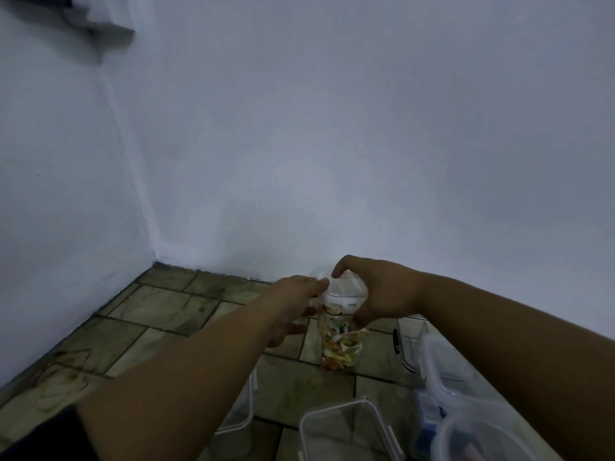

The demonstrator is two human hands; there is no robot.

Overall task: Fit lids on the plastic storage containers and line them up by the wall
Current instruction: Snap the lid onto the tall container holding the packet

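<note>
A tall clear plastic container [341,344] with colourful printed sides stands upright on the tiled floor a little in front of the wall. A clear lid [344,287] sits on its top. My right hand [379,292] curls over the lid from the right, thumb low on the container's side. My left hand [294,301] reaches in from the left, fingertips touching the lid's left edge. Whether the lid is snapped down cannot be told.
Several more clear containers lie near me: an open square one [346,430] at the bottom centre, one [238,417] under my left forearm, lids and tubs [442,371] at the right. A dark pen [396,341] lies by them. White walls meet in a corner [154,261] at the left.
</note>
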